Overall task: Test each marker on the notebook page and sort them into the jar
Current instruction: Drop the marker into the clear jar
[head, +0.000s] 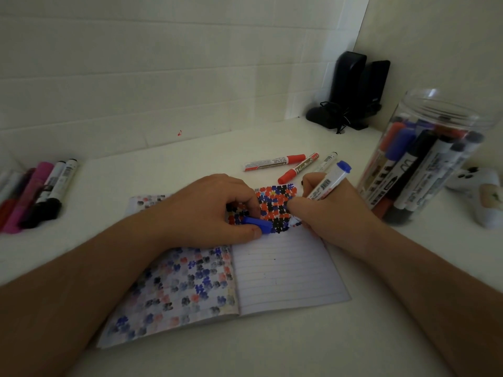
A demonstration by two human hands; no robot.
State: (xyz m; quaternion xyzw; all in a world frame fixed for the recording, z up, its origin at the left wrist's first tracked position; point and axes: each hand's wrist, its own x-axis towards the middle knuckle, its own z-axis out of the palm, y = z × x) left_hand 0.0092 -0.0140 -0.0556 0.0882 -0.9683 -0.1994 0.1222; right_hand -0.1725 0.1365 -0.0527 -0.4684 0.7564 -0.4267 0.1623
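Gripping a blue-ended marker (328, 183), the right hand (326, 210) sets its tip on the open notebook (283, 270), at the edge of the red, blue and black blots. Left hand (209, 210) fingers pinch the blue cap (257, 225) over the page. Right of them on the worktop (381, 336) stands the jar (424, 164), holding several markers.

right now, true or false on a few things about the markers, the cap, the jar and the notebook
1. The right hand holds a blue marker with its tip on the notebook. True.
2. The left hand holds a red cap. False: it pinches a blue cap.
3. The jar lies tipped over and holds nothing. False: it stands upright with markers inside.
4. Two red markers lie on the table beyond the notebook. True.
5. The right page is fully covered in marks. False: only its top part is.
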